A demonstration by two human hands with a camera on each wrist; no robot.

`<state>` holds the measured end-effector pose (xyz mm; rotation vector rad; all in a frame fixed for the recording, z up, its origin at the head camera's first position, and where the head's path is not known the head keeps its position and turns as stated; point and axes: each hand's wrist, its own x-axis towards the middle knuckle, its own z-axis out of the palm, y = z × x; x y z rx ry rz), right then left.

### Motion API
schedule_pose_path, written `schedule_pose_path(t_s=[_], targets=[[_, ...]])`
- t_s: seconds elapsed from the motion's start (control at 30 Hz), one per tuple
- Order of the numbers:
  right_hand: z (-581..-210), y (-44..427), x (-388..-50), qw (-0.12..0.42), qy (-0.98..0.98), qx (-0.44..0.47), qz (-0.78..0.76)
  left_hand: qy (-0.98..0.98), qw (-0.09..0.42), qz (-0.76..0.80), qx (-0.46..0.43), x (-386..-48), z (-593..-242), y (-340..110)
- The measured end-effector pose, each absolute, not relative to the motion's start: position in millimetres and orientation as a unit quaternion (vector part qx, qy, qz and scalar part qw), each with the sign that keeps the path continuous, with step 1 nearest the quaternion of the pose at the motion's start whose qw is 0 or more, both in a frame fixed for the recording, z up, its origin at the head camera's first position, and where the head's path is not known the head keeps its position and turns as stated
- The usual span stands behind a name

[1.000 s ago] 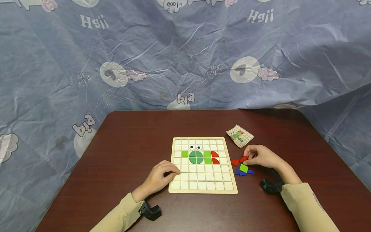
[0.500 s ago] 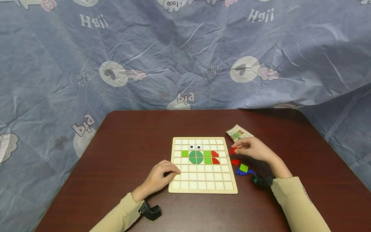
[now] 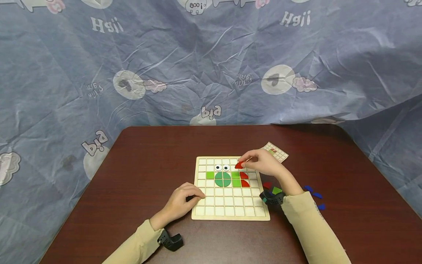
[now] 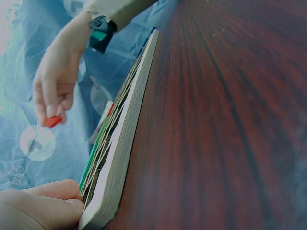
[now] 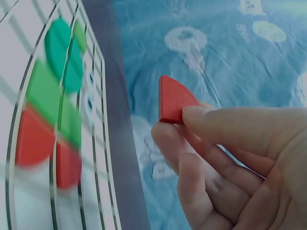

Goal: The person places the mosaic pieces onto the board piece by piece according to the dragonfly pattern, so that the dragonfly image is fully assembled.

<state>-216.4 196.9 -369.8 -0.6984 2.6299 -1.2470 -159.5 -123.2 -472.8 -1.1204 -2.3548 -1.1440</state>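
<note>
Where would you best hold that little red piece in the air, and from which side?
Probably at one corner, from the person's right, as the right hand does. The red piece is thin with flat faces, which suits a pinch, and a corner grip leaves most of its straight edge uncovered.

1. A dark reddish-brown counter (image 3: 158, 156), its far corners rounded, spreads toward 6 o'clock in the head view.
2. A creased blue cloth (image 3: 184, 47) hangs behind it, across 12 o'clock.
3. Printed pale discs (image 3: 129, 84) at 10 and 2 o'clock, each beside a pinkish cloud (image 3: 155, 85).
4. A "BOO" bubble (image 3: 196, 6) at 12 o'clock.
</note>
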Motion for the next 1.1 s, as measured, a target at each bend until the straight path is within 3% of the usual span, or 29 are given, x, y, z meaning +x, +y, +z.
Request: schedule_pose_path(t_s=[0.57,1.1], targets=[[-391,109,-238,0.139,0.853,-0.237,-0.444,-0.819,0.144,-0.395,-0.39,-160,-472,-122],[-412,77,-248,0.125,0.892,-0.206,-0.382,-0.815,0.154,-0.396,-0.394,-161,-472,-122]])
